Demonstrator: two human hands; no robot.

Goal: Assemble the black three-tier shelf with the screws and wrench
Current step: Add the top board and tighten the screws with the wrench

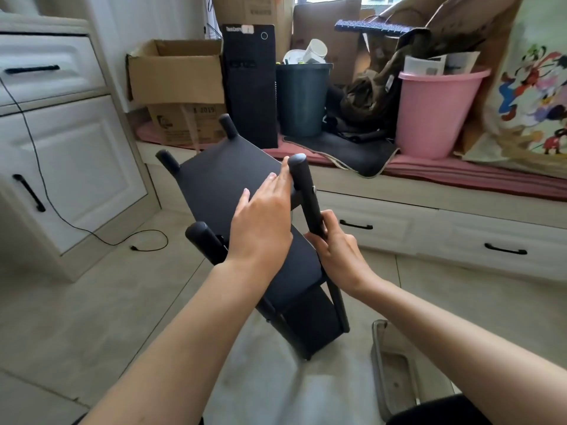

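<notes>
Nearest me, the shelf [245,191] stands tilted on the floor [92,302] between my forearms, its top panel leaning away and up, lower tiers dropping toward me. My left hand [260,222] lies flat on the top panel, fingers straight, pressing it steady and gripping nothing. My right hand [334,243] is wrapped round the near right post [303,191], low on its shaft. I see no wrench or screw in either hand; whether something small sits inside the right fist, I cannot tell. I judge the frame stiff and fairly light, since one flat palm and one grip keep it leaning. The posts look smooth and round, so they may turn or slip in the fingers; I would hold a post close to a panel joint, where it is braced, and keep the palm on the board. The panel edges look thin, so I would not pull on them. Farther off stand a cardboard box [175,75], a dark bin [302,99] and a pink bucket [435,115].
</notes>
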